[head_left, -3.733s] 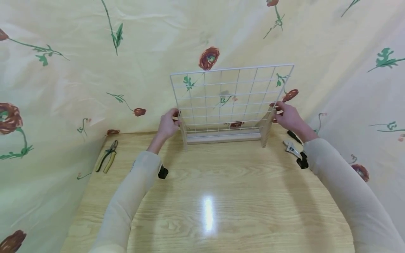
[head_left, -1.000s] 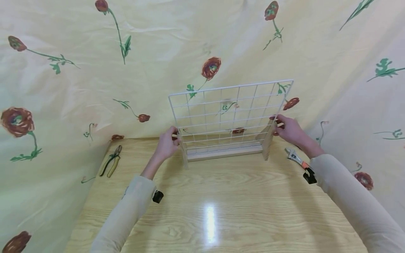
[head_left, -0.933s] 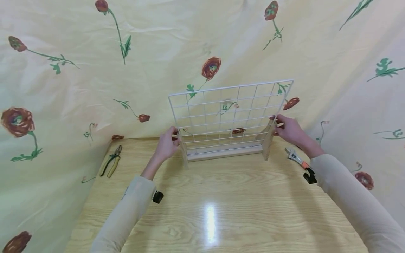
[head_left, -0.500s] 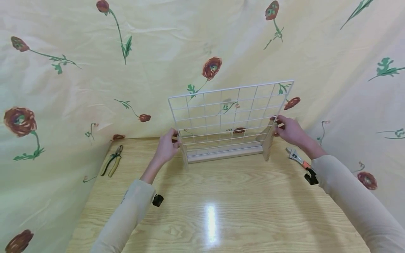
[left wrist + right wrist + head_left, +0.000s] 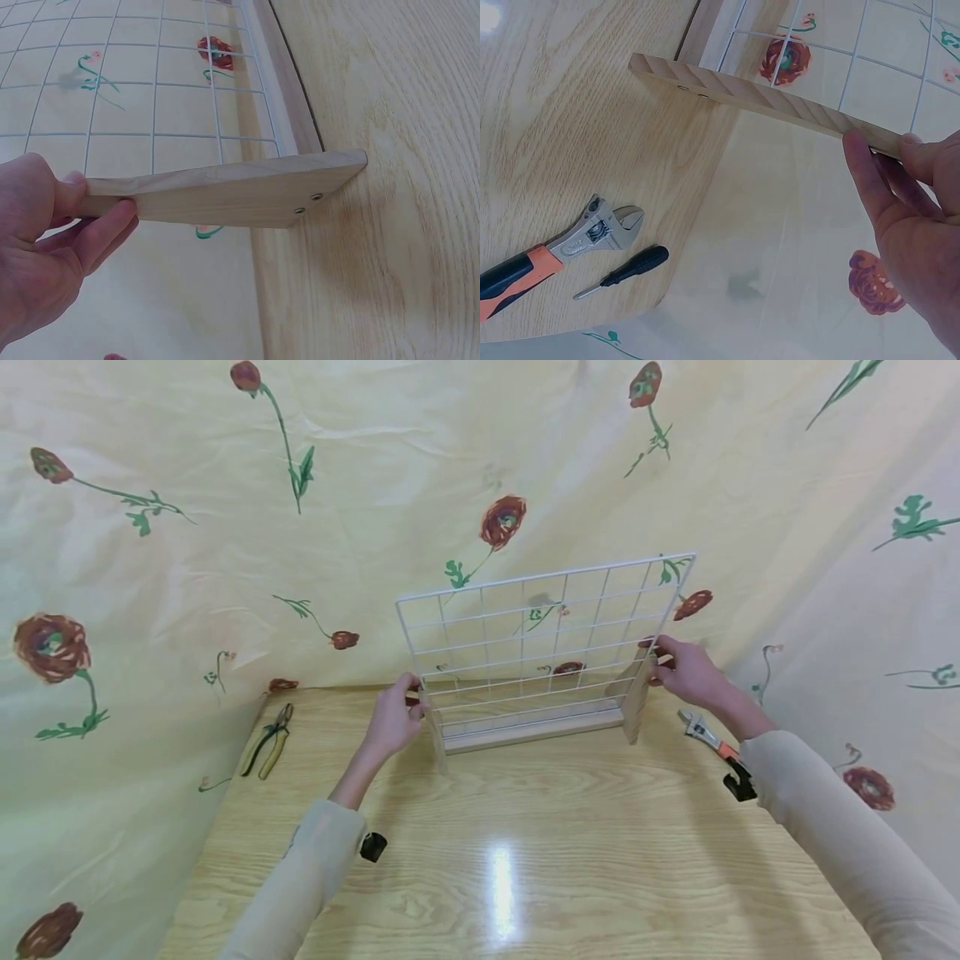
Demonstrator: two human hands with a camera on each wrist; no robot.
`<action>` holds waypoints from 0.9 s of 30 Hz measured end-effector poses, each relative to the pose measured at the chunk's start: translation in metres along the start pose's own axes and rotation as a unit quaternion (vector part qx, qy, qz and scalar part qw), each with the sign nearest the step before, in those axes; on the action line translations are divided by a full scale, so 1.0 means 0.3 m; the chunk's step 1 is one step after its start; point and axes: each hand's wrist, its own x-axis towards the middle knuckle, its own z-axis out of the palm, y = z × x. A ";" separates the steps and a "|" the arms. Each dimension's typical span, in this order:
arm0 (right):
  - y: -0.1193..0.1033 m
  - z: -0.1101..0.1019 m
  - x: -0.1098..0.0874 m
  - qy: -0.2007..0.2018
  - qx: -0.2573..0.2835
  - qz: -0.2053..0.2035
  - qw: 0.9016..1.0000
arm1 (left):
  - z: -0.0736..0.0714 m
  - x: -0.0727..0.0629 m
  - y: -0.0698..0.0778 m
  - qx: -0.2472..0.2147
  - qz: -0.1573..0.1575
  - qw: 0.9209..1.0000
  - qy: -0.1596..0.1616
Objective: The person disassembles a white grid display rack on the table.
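Note:
A small rack with a white wire grid (image 5: 546, 578) stands at the back of the wooden table, between two wooden side boards joined by a low slat (image 5: 532, 732). My left hand (image 5: 390, 718) pinches the upper end of the left side board (image 5: 217, 196) between thumb and fingers. Two screw heads show near that board's lower end in the left wrist view. On the other side, my right hand (image 5: 690, 672) grips the top of the right side board (image 5: 757, 97), thumb on one face and fingers on the other. The rack sits at a slight angle, its left end nearer me.
Pliers (image 5: 276, 727) with yellow handles lie at the table's left. Beyond the rack's right end are an adjustable wrench (image 5: 604, 232) and a black-handled screwdriver (image 5: 637, 264), close to the table's edge. Flowered cloth (image 5: 375, 510) hangs behind and at both sides.
The head view has tilted upward since the oldest frame. Over the last second my left hand has drawn the rack's left end slightly toward me, while the right end has hardly moved.

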 end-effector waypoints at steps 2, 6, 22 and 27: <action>0.000 0.001 -0.003 0.000 0.004 -0.002 1.000 | 0.000 -0.006 0.001 -0.003 0.002 1.000 0.002; 0.004 0.006 -0.005 0.002 0.007 -0.010 1.000 | -0.001 -0.018 0.001 -0.012 0.004 1.000 0.007; -0.001 0.018 -0.024 0.011 0.000 -0.023 1.000 | -0.004 -0.059 0.000 -0.011 0.027 0.999 0.021; -0.003 0.019 -0.032 0.007 0.001 -0.018 1.000 | -0.003 -0.073 0.003 -0.008 0.025 0.999 0.023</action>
